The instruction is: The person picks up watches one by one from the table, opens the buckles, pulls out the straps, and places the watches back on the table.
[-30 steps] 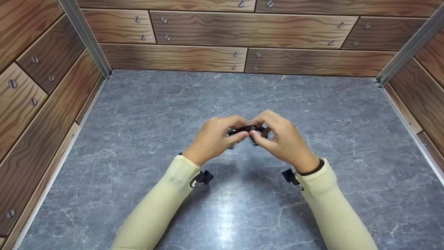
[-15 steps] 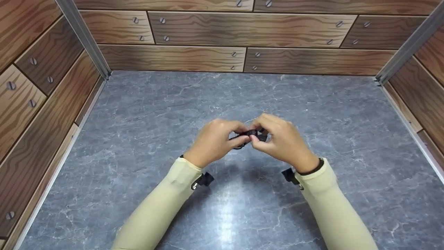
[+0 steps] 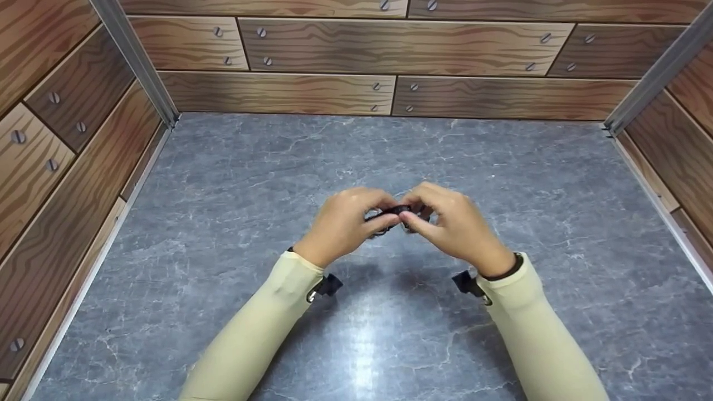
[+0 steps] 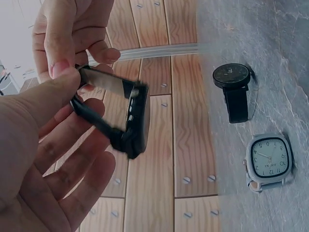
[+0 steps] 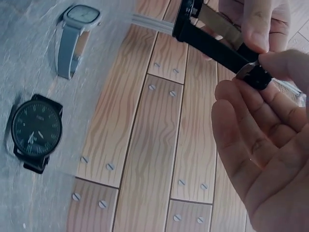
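Both hands pinch a black wristwatch (image 3: 401,209), raised over the table. My left hand (image 3: 344,225) grips the strap between thumb and forefinger, its other fingers loosely curled below, as the left wrist view shows. My right hand (image 3: 455,225) pinches the strap close beside the left thumb. The strap (image 4: 99,121) makes a loop, black outside and tan on part of its inner face. The watch case (image 4: 137,121) hangs away from the fingertips, with small buttons along its side. In the right wrist view the strap end (image 5: 260,77) lies under the right thumb.
Two more watches lie on the grey marbled table (image 3: 250,184), unheld: one black with a round dial (image 5: 36,126), one pale with a squarish dial (image 4: 269,155). Wood-patterned walls (image 3: 312,47) with metal corner posts (image 3: 139,61) enclose the back and sides.
Both hands have dipped slightly and come back up a little, staying together. The watch has tilted between the fingers, and both thumbs still meet at the strap.
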### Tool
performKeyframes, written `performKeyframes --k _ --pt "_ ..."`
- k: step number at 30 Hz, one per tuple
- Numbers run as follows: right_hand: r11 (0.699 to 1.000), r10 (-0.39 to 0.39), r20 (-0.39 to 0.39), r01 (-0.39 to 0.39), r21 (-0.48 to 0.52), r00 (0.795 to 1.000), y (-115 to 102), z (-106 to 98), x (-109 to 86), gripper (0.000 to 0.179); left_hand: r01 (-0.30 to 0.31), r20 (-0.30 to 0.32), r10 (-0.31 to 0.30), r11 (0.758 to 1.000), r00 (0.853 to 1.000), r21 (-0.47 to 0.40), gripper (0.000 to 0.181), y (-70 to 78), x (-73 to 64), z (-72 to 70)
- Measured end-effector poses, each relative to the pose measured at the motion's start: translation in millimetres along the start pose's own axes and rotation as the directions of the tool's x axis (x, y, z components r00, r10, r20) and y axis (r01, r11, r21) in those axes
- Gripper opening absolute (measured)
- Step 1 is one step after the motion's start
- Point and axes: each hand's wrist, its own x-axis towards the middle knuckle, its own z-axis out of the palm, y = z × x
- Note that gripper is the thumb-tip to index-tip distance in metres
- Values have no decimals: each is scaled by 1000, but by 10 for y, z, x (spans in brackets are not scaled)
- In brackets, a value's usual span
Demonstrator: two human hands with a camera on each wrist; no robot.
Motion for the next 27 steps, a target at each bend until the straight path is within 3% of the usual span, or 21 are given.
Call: performKeyframes --k 9,19,27 --pt "992 65 -24 -62 112 998 -37 3 11 13 12 -36 -15 997 999 -75 17 -8 14 -12" --pt "983 64 -37 -57 173 997 -29 19 12 12 36 -35 -42 987 999 -154 16 -41 4 -24" --pt "992 60 -40 -55 113 997 -18 11 9 13 92 16 -90 983 996 -161 22 -41 2 -39"
